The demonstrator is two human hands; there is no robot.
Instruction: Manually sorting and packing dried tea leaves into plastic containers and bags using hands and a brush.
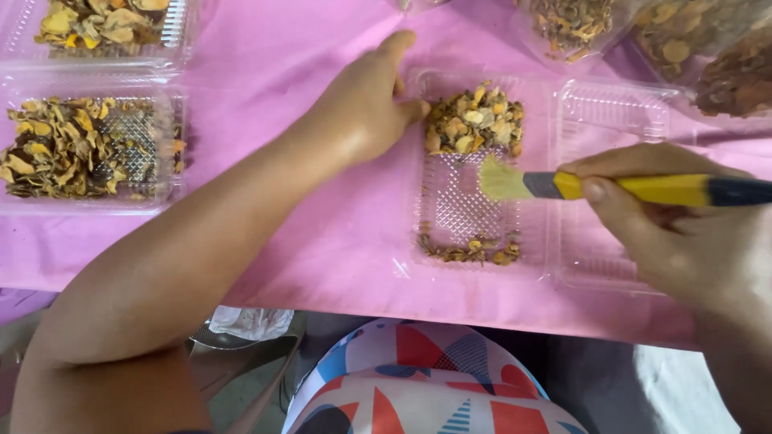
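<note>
Pink cloth covers the counter (281, 72), and near the middle of its near edge lies a clear plastic clamshell tray (474, 201), opened flat with its lid (611, 193) spread out to the right. Inside the tray, 1 heap of dried yellow-orange slices (474, 120) sits at the far end, while a thin line of crumbs (470, 251) lies along the near end; the ribbed floor between them is almost bare. The left hand (366, 100) rests on the cloth with fingers loosely curled, grasping nothing, its fingertips touching the tray's far left corner just beside the heap. The right hand (667, 217) is clenched around a yellow-handled brush (635, 187), thumb on top, holding it level over the lid so that the pale bristles (503, 178) reach into the tray just below the heap. Toward the counter's left edge stand 2 more clear trays (88, 145) filled with similar dried slices. Along the far right corner sit clear bags (691, 40) of the same dried material. Below the near edge, patterned clothing (426, 386) of the person shows.
</note>
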